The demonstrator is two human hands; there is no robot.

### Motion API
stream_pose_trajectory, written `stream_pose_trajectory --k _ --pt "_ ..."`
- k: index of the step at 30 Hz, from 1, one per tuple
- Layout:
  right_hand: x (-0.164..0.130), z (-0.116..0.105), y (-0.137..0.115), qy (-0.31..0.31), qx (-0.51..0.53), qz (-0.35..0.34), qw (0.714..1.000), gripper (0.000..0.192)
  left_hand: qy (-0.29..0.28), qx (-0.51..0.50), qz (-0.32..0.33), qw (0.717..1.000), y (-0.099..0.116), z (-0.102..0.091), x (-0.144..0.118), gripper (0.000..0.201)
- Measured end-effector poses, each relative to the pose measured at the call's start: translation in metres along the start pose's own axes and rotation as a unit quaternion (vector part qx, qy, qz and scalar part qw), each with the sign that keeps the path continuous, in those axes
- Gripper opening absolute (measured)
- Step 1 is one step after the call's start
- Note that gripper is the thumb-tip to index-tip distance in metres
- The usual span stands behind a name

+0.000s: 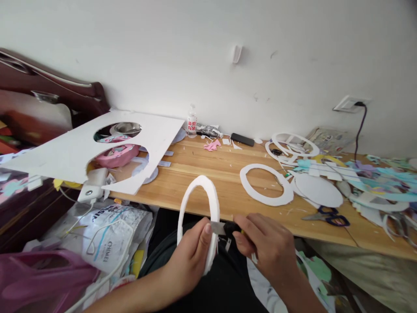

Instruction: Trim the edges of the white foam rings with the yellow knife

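Head view: left hand (pixel 192 256) gripping foam ring (pixel 198 208), right hand (pixel 267 248) clenched around knife (pixel 224 228).

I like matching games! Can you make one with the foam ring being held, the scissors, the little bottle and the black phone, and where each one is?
Things:
1. foam ring
2. scissors
3. small bottle
4. black phone

Places:
A. by the wall, beside the big cut-out foam board
B. in the left hand
C. on the table's front right
D. flat by the wall, right of the pink scraps

Pairs: 1-B, 2-C, 3-A, 4-D
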State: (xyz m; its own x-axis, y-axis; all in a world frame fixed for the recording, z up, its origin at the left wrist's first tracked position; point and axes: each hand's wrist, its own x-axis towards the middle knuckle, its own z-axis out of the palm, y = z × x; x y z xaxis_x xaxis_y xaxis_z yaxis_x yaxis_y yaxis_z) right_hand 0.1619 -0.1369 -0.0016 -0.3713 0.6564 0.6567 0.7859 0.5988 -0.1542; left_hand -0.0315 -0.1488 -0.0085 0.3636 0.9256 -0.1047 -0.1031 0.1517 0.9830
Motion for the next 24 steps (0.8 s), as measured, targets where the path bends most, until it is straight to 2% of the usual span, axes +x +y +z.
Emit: stream_pose_trajectory --k 4,6,11,15,19,24 --pt "0.0 -0.001 -0.009 -0.016 0.02 -0.022 0.999 0.024 -0.021 -0.056 -0.035 0.998 0.007 -0.002 0.004 0.041" --pt "-0.001 -0.001 -0.012 -0.024 0.021 -0.024 0.999 0.025 -0.007 -0.068 -0.04 0.997 0.008 -0.005 0.006 0.043" --pt "-0.003 0.001 -0.011 -0.016 0.023 -0.014 1.0 0.023 0.067 -0.078 0.015 0.995 0.006 -0.007 0.012 0.055" --pt "0.004 0.002 -0.017 -0.013 0.016 -0.029 0.999 0.026 0.06 -0.089 0.042 0.993 0.003 -0.005 0.014 0.051" --pt "0.012 -0.001 -0.023 -0.014 -0.002 -0.041 0.999 0.029 0.076 -0.064 0.033 0.995 0.003 -0.003 0.009 0.047" --pt "0.011 -0.003 -0.017 0.003 -0.013 -0.048 0.999 0.028 0.095 -0.051 0.025 0.994 0.005 0.0 0.007 0.049"
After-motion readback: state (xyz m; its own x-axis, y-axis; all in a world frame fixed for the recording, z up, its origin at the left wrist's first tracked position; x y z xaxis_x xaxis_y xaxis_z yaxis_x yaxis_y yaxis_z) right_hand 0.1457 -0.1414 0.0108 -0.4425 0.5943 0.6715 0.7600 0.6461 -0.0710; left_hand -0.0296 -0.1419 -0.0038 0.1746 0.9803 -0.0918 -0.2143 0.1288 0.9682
